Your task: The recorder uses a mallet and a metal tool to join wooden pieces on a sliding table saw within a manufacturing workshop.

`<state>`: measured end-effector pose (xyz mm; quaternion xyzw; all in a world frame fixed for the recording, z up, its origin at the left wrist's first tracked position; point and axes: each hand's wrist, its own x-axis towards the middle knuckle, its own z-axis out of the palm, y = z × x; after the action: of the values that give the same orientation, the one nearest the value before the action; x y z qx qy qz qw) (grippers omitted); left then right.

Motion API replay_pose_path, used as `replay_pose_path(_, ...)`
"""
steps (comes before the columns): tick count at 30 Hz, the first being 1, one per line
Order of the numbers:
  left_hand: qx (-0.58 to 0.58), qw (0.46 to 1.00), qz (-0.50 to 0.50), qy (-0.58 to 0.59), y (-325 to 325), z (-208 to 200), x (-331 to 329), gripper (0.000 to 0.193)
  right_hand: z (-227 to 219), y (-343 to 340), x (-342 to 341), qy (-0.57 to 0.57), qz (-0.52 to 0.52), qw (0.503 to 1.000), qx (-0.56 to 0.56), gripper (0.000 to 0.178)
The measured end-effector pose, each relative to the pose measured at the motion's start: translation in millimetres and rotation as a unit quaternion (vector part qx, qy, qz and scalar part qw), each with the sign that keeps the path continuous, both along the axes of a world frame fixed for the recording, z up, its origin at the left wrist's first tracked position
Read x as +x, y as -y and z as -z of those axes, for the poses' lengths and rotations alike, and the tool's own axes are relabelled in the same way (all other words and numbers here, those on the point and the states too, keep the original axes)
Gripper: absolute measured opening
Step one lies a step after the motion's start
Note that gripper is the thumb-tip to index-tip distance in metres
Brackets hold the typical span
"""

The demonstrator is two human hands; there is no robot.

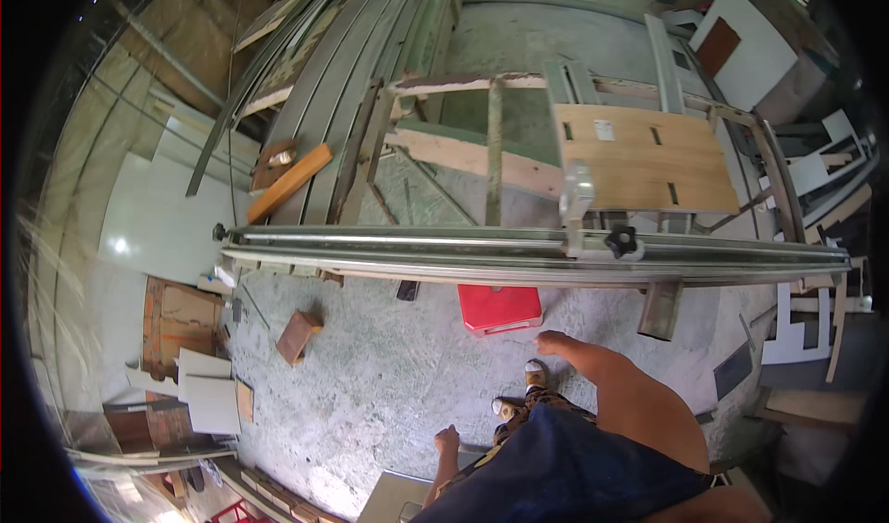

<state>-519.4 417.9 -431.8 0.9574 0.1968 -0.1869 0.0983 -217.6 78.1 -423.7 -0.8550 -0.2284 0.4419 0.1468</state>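
Note:
My right hand (553, 342) hangs in the air with its fingers curled in and nothing seen in them. In the picture it lies just right of a red plastic stool (500, 307). Lower and further left is my left hand (446, 439), also curled, over the concrete floor with nothing visible in it. Ahead of me a long metal rail (398, 245) runs across a frame. A silver stop block (577, 194) and a black star-shaped knob (621, 241) sit on the rail. Beyond it, a light wood panel (648, 157) with dark slots rests on the frame.
An orange-brown wood strip (289, 183) lies on the slatted metal table (324, 88). On the floor at left is a brown block (297, 338). White board offcuts (211, 393) stand at the left, with more cut white pieces (798, 333) at right. A metal leg (660, 311) projects below the rail.

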Motion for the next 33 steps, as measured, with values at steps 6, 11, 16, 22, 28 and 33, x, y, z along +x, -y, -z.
replay_pose_path(6,-0.167,0.966,-0.184,-0.066,9,-20,87,0.029,20,141,-54,0.011,0.071,0.994,-0.082,0.032)
replay_pose_path(11,-0.092,0.962,-0.254,0.050,-11,-9,88,0.029,-17,173,-80,0.038,0.145,0.985,-0.087,0.035)
replay_pose_path(16,-0.001,0.973,0.210,-0.097,-10,-14,131,0.024,-15,218,-122,0.066,0.138,0.983,-0.104,0.037)
replay_pose_path(22,0.012,0.959,0.251,-0.134,-59,-29,133,0.033,-41,176,-140,0.029,0.174,0.978,-0.110,0.045)
replay_pose_path(28,0.039,0.951,0.264,-0.158,-92,-46,146,0.033,-45,147,-159,0.040,0.252,0.964,-0.070,0.046)
replay_pose_path(33,0.060,0.934,0.297,-0.191,-101,-43,154,0.036,-51,140,-166,0.088,0.279,0.954,-0.059,0.046)
